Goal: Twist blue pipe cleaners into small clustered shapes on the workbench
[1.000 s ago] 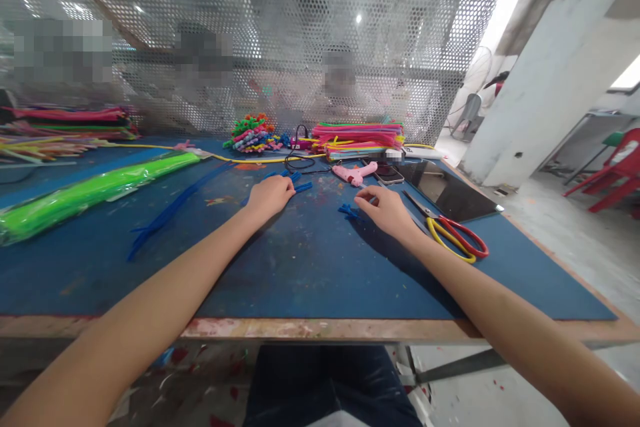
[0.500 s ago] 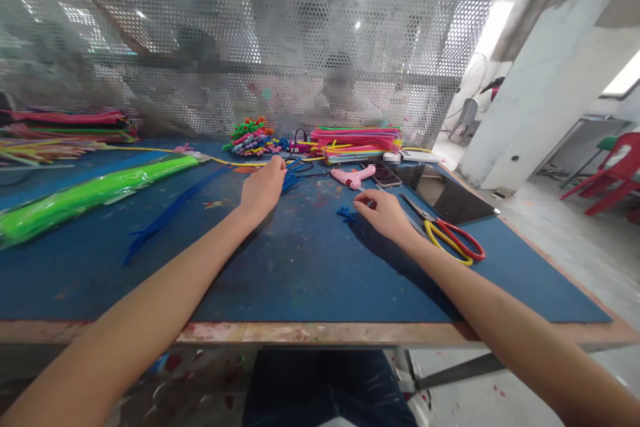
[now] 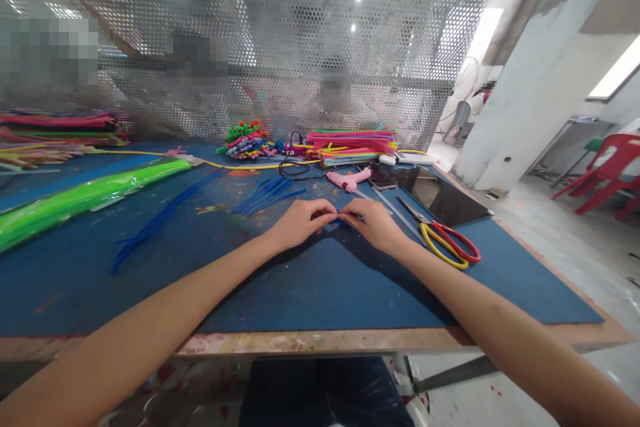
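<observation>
your left hand (image 3: 306, 219) and right hand (image 3: 370, 220) meet at the fingertips, each pinching, thumb against finger, on a small blue piece (image 3: 331, 222). it sits between them, low over the blue mat (image 3: 300, 297), mostly covered, so its shape can't be told. if either pinch loosens, it could slip out, and blue on blue would make it hard to spot. just beyond your left hand, short blue stems (image 3: 267, 195) lie loose; a stray knuckle could scatter them. the glue gun (image 3: 349, 179) lies past your fingers; whether it is hot doesn't show, so a careless reach might burn you. the scissors (image 3: 447, 240) rest near your right forearm, where a swing outward could knock them. well off to the left, a clear plastic bag (image 3: 117, 188) holds bright green stems (image 3: 55, 212).
</observation>
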The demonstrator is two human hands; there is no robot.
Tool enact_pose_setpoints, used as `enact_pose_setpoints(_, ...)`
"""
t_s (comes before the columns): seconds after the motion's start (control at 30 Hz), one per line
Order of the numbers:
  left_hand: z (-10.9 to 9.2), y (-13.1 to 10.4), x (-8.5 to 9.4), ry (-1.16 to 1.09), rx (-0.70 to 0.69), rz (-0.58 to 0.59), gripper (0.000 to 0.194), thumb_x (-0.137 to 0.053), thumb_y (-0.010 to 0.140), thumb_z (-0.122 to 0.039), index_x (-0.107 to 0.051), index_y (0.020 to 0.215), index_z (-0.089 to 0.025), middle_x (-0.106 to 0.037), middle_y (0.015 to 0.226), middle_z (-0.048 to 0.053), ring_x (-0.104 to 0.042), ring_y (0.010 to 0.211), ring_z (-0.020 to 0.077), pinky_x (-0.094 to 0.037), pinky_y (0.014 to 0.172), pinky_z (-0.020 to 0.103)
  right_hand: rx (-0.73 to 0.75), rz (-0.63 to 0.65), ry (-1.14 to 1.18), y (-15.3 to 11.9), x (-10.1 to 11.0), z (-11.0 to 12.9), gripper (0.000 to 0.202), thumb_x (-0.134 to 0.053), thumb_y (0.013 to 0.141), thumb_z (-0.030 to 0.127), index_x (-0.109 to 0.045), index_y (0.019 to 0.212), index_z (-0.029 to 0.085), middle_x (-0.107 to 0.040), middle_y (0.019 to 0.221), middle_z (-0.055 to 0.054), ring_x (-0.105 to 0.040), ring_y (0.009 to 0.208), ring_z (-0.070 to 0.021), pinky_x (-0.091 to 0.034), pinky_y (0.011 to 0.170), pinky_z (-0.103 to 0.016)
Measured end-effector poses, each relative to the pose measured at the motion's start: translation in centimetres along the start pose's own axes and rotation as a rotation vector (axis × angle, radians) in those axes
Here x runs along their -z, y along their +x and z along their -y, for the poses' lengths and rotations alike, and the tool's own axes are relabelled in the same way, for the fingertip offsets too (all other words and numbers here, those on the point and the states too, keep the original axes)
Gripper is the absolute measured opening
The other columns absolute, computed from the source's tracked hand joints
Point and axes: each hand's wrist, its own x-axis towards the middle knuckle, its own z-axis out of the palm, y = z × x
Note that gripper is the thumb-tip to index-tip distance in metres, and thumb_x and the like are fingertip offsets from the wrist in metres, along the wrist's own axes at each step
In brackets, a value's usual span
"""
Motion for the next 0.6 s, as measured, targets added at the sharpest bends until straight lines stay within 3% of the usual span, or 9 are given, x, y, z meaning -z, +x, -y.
enact_pose_setpoints(0.13,1.0,0.4,0.5,-0.060,0.059,-0.064,0.024,-0.058,0.075,-0.038,-0.065,0.084,-0.017,-0.065,0.069,0.001,-0.057,0.056,0.0124,-0.044,0.055,0.022,-0.081,-0.028,-0.083,0.3,0.5,-1.0,0.017,-0.049,0.087,0.023,-0.063,0.080,0.016,-0.064,0.079,-0.005,-0.055,0.072,-0.0150,-0.037,0.066,-0.025)
enact_pose_setpoints(0.3,1.6,0.7,1.2,-0.026,0.092,-0.219,0.020,-0.059,0.075,-0.033,-0.067,0.083,-0.017,-0.066,0.065,0.001,-0.059,0.056,0.0131,-0.046,0.057,0.023,-0.166,-0.078,-0.175,0.3,0.9,-1.9,0.017,-0.046,0.087,0.020,-0.061,0.083,0.015,-0.063,0.081,-0.007,-0.055,0.074,-0.0165,-0.038,0.067,-0.026)
enact_pose_setpoints(0.47,0.7,0.2,0.4,-0.119,0.075,-0.149,0.019,-0.062,0.073,-0.034,-0.068,0.081,-0.017,-0.070,0.073,0.002,-0.064,0.059,0.0143,-0.050,0.062,0.024,-0.036,-0.028,-0.148,-0.1,0.3,-0.4,0.031,-0.055,0.083,0.032,-0.056,0.108,0.013,-0.061,0.109,-0.014,-0.055,0.100,-0.0228,-0.039,0.085,-0.033)
enact_pose_setpoints(0.53,0.3,-0.1,0.0,-0.166,0.049,-0.105,0.019,-0.062,0.074,-0.034,-0.067,0.081,-0.017,-0.070,0.074,0.002,-0.065,0.062,0.0149,-0.050,0.063,0.024,-0.010,0.077,-0.043,-0.2,0.0,0.7,0.024,-0.052,0.085,0.031,-0.059,0.102,0.015,-0.065,0.101,-0.011,-0.059,0.092,-0.0204,-0.041,0.079,-0.030)
enact_pose_setpoints(0.6,-0.1,-0.2,-0.3,-0.192,0.024,-0.093,0.021,-0.062,0.075,-0.036,-0.066,0.083,-0.016,-0.069,0.073,0.002,-0.065,0.063,0.0151,-0.050,0.064,0.024,-0.071,0.137,0.101,-0.2,-0.1,1.6,0.020,-0.046,0.088,0.027,-0.061,0.094,0.015,-0.067,0.081,-0.005,-0.059,0.070,-0.0148,-0.042,0.066,-0.025)
